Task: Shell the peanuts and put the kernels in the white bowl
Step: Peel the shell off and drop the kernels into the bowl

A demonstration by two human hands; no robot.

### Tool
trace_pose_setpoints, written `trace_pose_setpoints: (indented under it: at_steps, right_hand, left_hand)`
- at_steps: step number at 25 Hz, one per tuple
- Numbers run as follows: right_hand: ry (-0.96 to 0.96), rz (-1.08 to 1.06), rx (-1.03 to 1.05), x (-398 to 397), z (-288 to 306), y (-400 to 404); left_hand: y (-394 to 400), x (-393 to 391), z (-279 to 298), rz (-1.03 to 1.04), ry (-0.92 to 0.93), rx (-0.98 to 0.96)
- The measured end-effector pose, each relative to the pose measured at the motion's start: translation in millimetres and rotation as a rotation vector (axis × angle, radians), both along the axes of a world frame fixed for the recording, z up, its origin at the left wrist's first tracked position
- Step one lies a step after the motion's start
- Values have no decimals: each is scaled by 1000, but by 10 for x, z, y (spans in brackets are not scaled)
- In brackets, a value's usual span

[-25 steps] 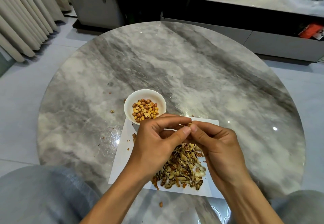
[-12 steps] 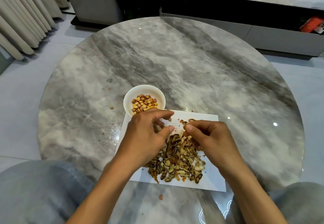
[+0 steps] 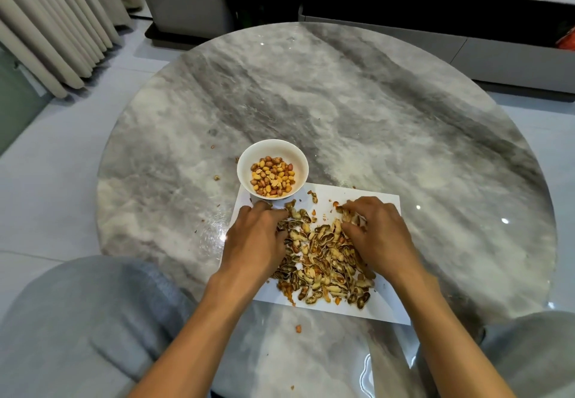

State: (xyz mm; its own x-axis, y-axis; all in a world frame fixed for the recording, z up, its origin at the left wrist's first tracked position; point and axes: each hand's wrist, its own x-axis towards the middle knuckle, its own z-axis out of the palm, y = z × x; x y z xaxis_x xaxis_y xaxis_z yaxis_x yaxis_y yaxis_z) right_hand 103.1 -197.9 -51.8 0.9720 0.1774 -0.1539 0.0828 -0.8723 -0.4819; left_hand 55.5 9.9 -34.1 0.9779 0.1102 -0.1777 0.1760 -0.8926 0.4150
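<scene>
Both hands are down in the shell pile (image 3: 323,257), palms down, apart from each other w/ shells between. Left hand (image 3: 255,239) sits at the pile's left edge, fingers curled into the shells near the bowl; can't tell if it pinches anything. Right hand (image 3: 378,232) is on the pile's right side, fingers bent over a few shells; grip unclear too. Pile lies on a white paper sheet (image 3: 385,304). White bowl (image 3: 272,170) w/ kernels (image 3: 273,176) inside stands just beyond the left hand, at the sheet's far-left corner. All on a round marble table (image 3: 342,102); crumbs scattered on it.
</scene>
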Motion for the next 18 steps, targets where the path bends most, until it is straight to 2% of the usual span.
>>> trace_pose_setpoints:
  at_steps: [7,10,13,18]
  right_hand:
    - [-172,20,101,-119,36,320]
    - [-122,84,-2,-201,16,553]
    - [-89,47,-60,-195,-35,606]
    - [-55,-69,244,-165,-27,496]
  left_hand:
    - [-38,55,-97,133,-150,-151]
    - [-31,90,-134,186,-151,-187]
    - [-27,106,-174,220,-140,-241]
    - [-20,108,-160,218,-185,-310]
